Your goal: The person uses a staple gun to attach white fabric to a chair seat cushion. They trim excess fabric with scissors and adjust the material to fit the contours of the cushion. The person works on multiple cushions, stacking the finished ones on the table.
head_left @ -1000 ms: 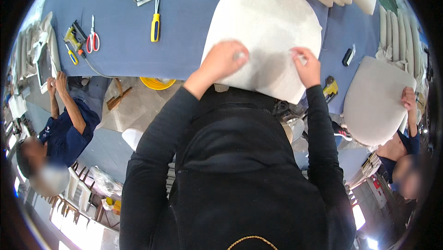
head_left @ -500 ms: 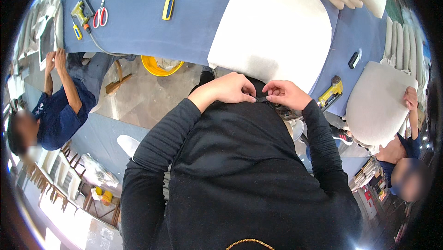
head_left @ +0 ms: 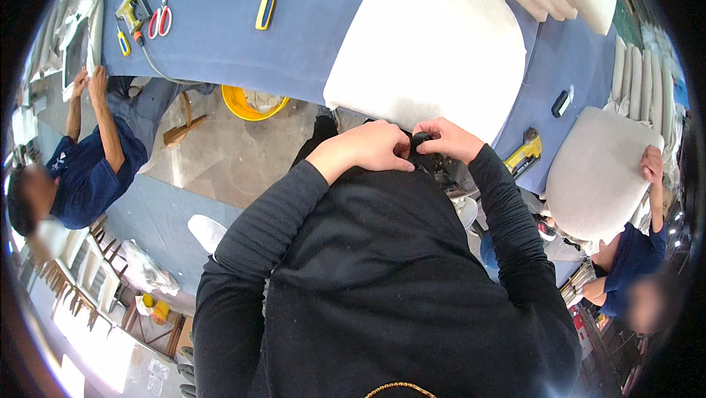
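Both my hands are at my waist, in front of my black top (head_left: 368, 251). My left hand (head_left: 373, 146) has its fingers curled in at the cloth near the hem; whatever they grip is hidden. Close to its right, my right hand (head_left: 450, 141) pinches a small black strip (head_left: 420, 139) between thumb and fingers; I cannot tell whether it is a strap or part of the clothing. Just beyond my hands, a white padded seat cushion (head_left: 434, 45) with a rounded far edge lies on the blue table, its near edge by my fingers.
On the blue table (head_left: 198, 1) lie a screwdriver (head_left: 266, 8), red-handled scissors (head_left: 161, 22), a yellow staple gun (head_left: 134, 12) with a hose, and another staple gun (head_left: 526, 149). A yellow bucket (head_left: 254, 108) stands below. Co-workers are at left and right, one holding a cushion (head_left: 599, 170).
My right hand has drawn up slightly and now holds the black strip higher. My left hand has shifted a little to the right. The co-worker at right has tilted the cushion slightly.
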`<state>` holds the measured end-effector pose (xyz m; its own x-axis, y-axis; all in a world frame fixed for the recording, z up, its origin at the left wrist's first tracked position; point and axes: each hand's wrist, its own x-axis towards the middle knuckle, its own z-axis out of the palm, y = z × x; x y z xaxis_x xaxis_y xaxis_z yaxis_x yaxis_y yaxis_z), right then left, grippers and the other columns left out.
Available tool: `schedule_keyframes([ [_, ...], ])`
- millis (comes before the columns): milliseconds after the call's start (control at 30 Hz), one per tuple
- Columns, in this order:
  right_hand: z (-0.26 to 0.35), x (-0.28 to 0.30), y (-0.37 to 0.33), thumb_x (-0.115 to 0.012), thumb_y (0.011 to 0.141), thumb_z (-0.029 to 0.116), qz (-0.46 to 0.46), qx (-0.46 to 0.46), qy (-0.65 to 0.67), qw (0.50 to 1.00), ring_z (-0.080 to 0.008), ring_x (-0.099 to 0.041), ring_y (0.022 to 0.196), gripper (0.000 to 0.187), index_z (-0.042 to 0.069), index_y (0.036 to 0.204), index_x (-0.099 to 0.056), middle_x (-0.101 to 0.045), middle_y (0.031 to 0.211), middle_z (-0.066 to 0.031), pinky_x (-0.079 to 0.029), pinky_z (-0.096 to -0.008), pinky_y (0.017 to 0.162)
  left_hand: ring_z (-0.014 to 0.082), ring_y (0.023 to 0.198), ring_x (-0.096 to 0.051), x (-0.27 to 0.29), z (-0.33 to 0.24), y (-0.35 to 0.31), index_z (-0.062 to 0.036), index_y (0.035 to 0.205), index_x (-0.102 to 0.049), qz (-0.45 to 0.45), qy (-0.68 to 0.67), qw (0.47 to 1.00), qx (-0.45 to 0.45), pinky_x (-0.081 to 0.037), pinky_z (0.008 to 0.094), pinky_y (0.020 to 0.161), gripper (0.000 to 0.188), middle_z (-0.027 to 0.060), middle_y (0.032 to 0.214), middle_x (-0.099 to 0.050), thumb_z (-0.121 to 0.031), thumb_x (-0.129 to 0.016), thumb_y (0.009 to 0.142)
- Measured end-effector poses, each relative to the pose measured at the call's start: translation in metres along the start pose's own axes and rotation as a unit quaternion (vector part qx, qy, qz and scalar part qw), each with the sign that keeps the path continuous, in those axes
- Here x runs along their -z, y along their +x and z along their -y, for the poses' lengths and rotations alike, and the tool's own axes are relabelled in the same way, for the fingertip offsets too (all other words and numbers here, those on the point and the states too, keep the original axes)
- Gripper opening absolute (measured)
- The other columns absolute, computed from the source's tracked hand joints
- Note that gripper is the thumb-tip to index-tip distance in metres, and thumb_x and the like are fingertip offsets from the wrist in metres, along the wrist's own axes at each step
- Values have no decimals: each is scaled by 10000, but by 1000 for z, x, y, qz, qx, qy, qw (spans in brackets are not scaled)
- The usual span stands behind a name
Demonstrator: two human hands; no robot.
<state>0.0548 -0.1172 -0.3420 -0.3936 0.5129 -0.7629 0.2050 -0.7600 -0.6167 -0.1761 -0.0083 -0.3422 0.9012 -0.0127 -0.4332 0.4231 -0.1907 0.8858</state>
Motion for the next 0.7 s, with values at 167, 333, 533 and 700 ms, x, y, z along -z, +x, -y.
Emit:
schedule_keyframes([
  [167, -14, 1, 7, -722, 1030, 569, -7, -85, 14, 996, -101, -503, 697, 549, 63, 819, -758, -547, 718, 41, -392, -306, 646, 392, 924, -781, -9, -1, 9, -49, 1055, -835, 21, 20, 999, 22, -610, 444, 866, 432, 203, 991, -817, -471, -824, 962],
  [333, -28, -15, 2, -740, 1050, 444, -6, -46, 163, 986, -82, -457, 673, 429, 118, 774, -698, -524, 695, 69, -353, -283, 657, 273, 815, -719, -10, 6, 17, -34, 971, -781, 49, -42, 998, 14, -557, 402, 789, 419, 143, 893, -787, -451, -818, 986],
  [533, -57, -66, -15, -731, 1036, 245, -186, -17, 503, 844, -93, -500, 733, 259, 170, 815, -620, -537, 737, 73, -406, -299, 788, 200, 848, -699, -7, 5, 20, -33, 984, -765, 77, -62, 993, 59, -546, 373, 800, 405, 105, 899, -782, -435, -815, 994],
  [700, -77, -79, -13, -728, 1050, 258, -220, -7, 598, 771, -133, -497, 722, 270, 169, 851, -568, -506, 716, 64, -420, -320, 801, 225, 885, -726, -2, -1, 20, -41, 1068, -800, 83, -58, 994, 41, -555, 384, 832, 409, 110, 962, -810, -445, -793, 1005],
])
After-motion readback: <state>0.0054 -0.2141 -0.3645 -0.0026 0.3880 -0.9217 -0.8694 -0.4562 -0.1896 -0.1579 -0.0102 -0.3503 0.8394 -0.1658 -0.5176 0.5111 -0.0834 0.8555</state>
